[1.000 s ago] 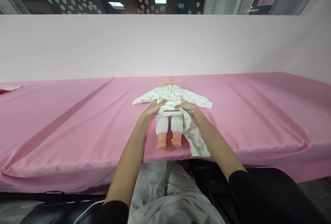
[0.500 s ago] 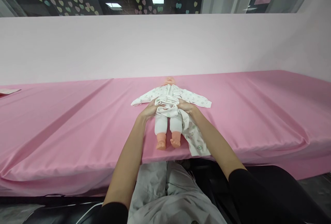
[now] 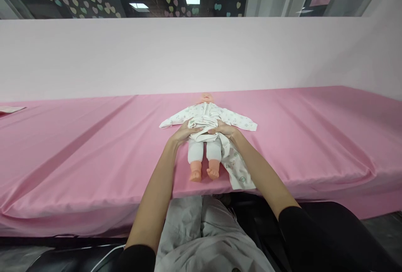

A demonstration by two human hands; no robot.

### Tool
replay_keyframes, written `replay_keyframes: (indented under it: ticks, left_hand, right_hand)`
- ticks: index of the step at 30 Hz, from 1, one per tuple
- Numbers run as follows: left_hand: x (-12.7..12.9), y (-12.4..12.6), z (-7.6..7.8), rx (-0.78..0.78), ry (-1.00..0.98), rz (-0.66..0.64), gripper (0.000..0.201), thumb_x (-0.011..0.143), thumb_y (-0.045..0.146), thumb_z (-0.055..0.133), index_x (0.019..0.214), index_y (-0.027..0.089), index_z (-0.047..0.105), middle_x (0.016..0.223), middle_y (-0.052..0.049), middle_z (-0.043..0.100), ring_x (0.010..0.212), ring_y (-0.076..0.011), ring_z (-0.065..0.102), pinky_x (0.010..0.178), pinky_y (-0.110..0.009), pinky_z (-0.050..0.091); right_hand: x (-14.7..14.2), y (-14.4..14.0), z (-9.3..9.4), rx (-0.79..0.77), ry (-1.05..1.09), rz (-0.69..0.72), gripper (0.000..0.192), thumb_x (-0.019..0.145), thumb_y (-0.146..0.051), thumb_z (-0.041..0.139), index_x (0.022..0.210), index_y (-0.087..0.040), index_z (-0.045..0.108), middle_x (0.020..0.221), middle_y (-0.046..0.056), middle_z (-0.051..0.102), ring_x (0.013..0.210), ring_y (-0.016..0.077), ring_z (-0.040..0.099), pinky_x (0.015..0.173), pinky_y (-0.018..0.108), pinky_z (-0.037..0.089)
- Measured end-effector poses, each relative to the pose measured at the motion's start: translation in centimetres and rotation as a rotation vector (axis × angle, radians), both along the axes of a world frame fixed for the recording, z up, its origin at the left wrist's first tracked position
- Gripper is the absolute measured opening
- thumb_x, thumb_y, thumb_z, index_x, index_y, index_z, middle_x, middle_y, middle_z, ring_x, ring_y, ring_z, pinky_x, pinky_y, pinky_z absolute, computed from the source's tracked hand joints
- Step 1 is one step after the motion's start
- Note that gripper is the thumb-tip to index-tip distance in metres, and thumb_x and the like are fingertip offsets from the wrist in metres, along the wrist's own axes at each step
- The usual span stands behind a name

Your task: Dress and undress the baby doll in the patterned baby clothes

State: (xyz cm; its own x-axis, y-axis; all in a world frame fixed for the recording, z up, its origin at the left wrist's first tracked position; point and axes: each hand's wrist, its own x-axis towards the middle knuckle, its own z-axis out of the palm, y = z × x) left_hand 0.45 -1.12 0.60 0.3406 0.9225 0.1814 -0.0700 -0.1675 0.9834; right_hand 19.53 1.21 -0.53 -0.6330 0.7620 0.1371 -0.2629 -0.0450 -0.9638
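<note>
The doll (image 3: 204, 138) lay on its back on the pink worktop (image 3: 78, 150), head away, feet near the front edge, its long axis running straight out from the person. The left hand (image 3: 183, 132) and right hand (image 3: 225, 130) both gripped the bunched white garment (image 3: 203, 122) at its waist, one either side. Open cloth stretched wide both ways.
</note>
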Motion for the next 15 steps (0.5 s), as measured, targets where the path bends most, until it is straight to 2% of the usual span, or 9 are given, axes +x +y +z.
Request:
replay_keyframes:
  ticks: [6,8,10,11,13,15]
  left_hand:
    - [-0.4,-0.2,-0.1,0.029,0.021,-0.019,0.072,0.048,0.026,0.081,0.114,0.017,0.054,0.109,-0.01,0.064,0.101,-0.0265,0.059,0.086,-0.038,0.049]
    - [-0.2,0.0,-0.3,0.042,-0.032,-0.002,0.066,0.051,0.027,0.08,0.111,0.018,0.055,0.106,-0.009,0.064,0.1,-0.0251,0.059,0.084,-0.035,0.049]
    - [0.1,0.6,-0.7,0.048,-0.144,0.022,0.05,0.06,0.035,0.074,0.103,0.016,0.057,0.1,-0.008,0.065,0.095,-0.0234,0.06,0.081,-0.034,0.049]
    - [0.2,1.1,-1.0,0.049,-0.21,0.068,0.041,0.066,0.041,0.068,0.097,0.016,0.058,0.095,-0.008,0.065,0.091,-0.0224,0.061,0.08,-0.034,0.049]
    - [0.2,2.1,-1.9,0.062,-0.301,0.275,0.032,0.073,0.045,0.058,0.086,0.015,0.059,0.085,-0.007,0.064,0.085,-0.0207,0.061,0.079,-0.035,0.049]
    - [0.1,3.2,-2.9,0.146,-0.23,0.515,0.026,0.071,0.04,0.058,0.082,0.016,0.059,0.084,-0.006,0.063,0.087,-0.0206,0.059,0.084,-0.037,0.047]
  right_hand:
    - [-0.7,0.4,-0.2,0.009,-0.006,-0.053,0.026,0.06,-0.023,0.077,0.077,-0.013,0.059,0.063,-0.001,0.062,0.057,0.0091,0.056,0.057,0.02,0.049]
    - [-0.7,0.6,-0.2,0.036,-0.005,-0.041,0.024,0.065,-0.03,0.074,0.071,-0.013,0.057,0.057,-0.003,0.057,0.049,0.0061,0.049,0.049,0.017,0.043]
    - [-0.5,0.6,-0.1,0.066,-0.007,-0.015,0.028,0.069,-0.035,0.071,0.064,-0.014,0.054,0.049,-0.006,0.049,0.041,0.0032,0.037,0.04,0.015,0.035]
    - [-0.4,0.6,0.0,0.081,-0.017,0.012,0.031,0.07,-0.038,0.07,0.06,-0.014,0.052,0.044,-0.007,0.044,0.038,0.0024,0.031,0.038,0.015,0.03]
    - [-0.1,0.5,0.2,0.114,-0.045,0.075,0.038,0.073,-0.041,0.067,0.053,-0.015,0.047,0.037,-0.009,0.033,0.035,0.0022,0.024,0.035,0.016,0.024]
    - [0.1,0.4,0.3,0.148,-0.067,0.114,0.041,0.073,-0.041,0.067,0.051,-0.016,0.044,0.037,-0.008,0.033,0.036,0.0025,0.023,0.035,0.017,0.023]
